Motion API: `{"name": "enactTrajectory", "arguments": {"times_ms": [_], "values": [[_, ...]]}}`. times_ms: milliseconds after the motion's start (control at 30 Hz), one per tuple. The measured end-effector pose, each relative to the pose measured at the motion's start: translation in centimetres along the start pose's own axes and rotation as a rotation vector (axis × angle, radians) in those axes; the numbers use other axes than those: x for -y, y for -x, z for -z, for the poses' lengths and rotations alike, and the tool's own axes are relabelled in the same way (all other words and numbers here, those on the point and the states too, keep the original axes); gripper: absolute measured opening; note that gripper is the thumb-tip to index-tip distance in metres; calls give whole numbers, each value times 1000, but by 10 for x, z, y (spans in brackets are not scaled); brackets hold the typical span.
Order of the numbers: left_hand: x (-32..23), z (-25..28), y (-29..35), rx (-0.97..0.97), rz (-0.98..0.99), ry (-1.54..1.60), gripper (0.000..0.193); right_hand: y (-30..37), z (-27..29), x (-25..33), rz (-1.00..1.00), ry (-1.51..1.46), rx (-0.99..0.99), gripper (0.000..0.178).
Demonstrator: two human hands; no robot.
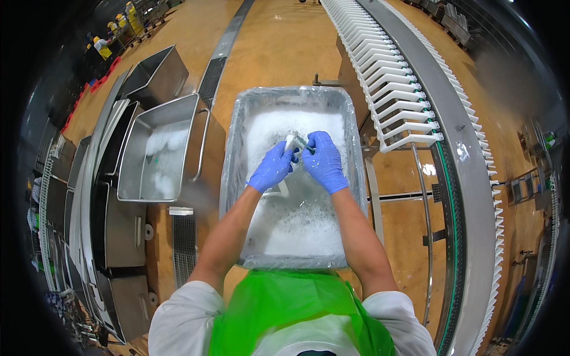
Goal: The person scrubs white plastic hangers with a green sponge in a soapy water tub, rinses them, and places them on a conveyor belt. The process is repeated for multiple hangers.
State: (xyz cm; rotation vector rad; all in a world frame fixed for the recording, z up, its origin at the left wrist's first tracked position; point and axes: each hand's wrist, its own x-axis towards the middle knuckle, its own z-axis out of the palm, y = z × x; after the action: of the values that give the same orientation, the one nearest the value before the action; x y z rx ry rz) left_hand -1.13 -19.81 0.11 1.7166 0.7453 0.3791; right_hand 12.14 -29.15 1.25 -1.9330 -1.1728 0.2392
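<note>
Both my hands wear blue gloves and are close together over a tub [232,160] lined with clear plastic and filled with foamy water. My left hand [273,167] is closed around a white plastic piece [290,142], whose end sticks up past the fingers. Just beside it, my right hand [324,161] is closed with bent fingers on a slim grey-green piece [303,143] that meets the white one; its kind I cannot make out. Below the hands, a bent white plastic part [282,189] shows in the water. White suds [291,240] cover much of the surface.
To the right runs a conveyor [442,89] with rows of bent white plastic slats [396,98]. At left stands a metal bin [199,133] with suds inside, among other metal bins [159,71]. A floor drain [184,243] lies near it. People [102,47] stand far left.
</note>
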Motion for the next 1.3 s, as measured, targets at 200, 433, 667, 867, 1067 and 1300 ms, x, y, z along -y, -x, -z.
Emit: {"name": "enactTrajectory", "arguments": {"times_ms": [200,433,667,867,1067,1300], "values": [[13,-4,-9,-46,14,45,25,5,-17,-11,204,29,-84,25],[18,-3,-10,9,-28,115,22,4,-18,-9,196,108,26,26],[-5,-4,0,122,16,149,23,-2,-10,-11,-39,-147,40,31],[-3,10,1,226,23,254,26,-4,4,-13,-178,-676,346,37],[3,2,3,279,22,206,27,-8,1,-3,-336,-564,186,34],[-1,5,3,318,82,292,31,-12,12,-7,-327,-648,230,31]]}}
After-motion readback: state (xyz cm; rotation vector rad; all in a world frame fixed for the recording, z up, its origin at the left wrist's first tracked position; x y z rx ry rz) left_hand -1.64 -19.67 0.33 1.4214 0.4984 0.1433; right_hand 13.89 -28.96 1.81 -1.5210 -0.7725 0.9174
